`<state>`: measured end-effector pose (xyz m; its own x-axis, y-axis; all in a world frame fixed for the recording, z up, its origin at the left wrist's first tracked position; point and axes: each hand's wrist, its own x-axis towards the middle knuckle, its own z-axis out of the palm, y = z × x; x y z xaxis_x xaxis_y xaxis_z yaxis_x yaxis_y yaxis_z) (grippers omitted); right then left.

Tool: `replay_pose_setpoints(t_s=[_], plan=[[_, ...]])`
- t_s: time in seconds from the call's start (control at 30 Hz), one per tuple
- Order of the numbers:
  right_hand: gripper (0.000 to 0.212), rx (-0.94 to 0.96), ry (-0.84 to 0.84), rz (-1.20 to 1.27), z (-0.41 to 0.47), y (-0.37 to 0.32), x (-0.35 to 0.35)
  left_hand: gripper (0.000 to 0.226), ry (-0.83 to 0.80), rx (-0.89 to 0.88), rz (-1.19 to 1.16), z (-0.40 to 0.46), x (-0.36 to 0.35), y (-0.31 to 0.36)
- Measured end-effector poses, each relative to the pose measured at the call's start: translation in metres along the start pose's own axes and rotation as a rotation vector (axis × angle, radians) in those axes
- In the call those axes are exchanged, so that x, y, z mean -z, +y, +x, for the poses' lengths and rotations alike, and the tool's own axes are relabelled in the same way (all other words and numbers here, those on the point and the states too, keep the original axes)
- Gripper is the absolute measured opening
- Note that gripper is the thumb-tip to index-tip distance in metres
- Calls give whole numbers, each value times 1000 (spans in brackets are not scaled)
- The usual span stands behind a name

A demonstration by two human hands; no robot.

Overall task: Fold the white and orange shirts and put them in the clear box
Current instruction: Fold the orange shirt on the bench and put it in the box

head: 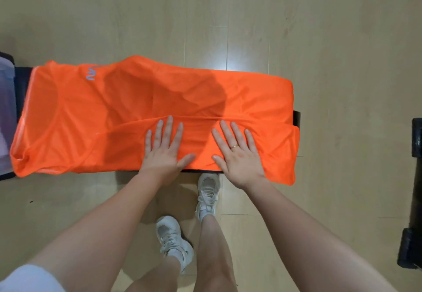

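Flat-fingered, the left hand [162, 152] presses the bright orange fabric shirt [127, 113] spread across the dark narrow worktop [296, 118]; just right of it, the right hand [237, 154] presses likewise, its grip spread apart too.

The orange shirt [141, 107] is laid flat and lengthwise across the middle of the frame, neck end at the left, hem end at the right. A small pale logo is printed near its upper left. The near long edge is folded over toward the centre, forming a crease along the length.
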<state>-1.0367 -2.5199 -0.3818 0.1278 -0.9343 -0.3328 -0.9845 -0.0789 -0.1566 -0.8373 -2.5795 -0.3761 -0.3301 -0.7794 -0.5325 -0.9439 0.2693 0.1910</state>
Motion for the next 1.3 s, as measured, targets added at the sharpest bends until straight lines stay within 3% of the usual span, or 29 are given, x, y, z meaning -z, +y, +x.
replay_pose_setpoints(t_s=[0.17, 0.3, 0.43, 0.53, 0.73, 0.87, 0.97, 1.1, 1.2, 1.3], plan=[[63, -230, -152, -43, -28, 45, 11, 86, -123, 96, 88, -2, 14, 3], [72, -266, -237, -3, -19, 37, 38, 78, -170, 78, 17, -1, 38, 7], [53, -142, -111, 111, 29, 3, 74, 56, -65, 40, -108, 15, 75, -12], [56, -101, -62, 215, 82, -23, 98, 50, 58, 64, -152, 37, 101, -37], [45, -113, -153, 249, 184, -49, 112, 47, 137, 96, -234, 102, 134, -97], [46, -222, -354, 317, 236, -54, 92, 46, -40, 109, -228, 153, 132, -136], [47, -256, -520, 496, 260, -54, 80, 47, -314, 159, -263, 183, 132, -150], [56, -257, -830, 636, 277, -55, 78, 66, -669, 172, -304, 207, 128, -159], [43, -202, -859, 625, 281, -55, 78, 65, -703, 142, -438, 212, 128, -166], [30, -200, -694, 674, 273, -55, 84, 30, -617, 34, -630, 209, 133, -164]])
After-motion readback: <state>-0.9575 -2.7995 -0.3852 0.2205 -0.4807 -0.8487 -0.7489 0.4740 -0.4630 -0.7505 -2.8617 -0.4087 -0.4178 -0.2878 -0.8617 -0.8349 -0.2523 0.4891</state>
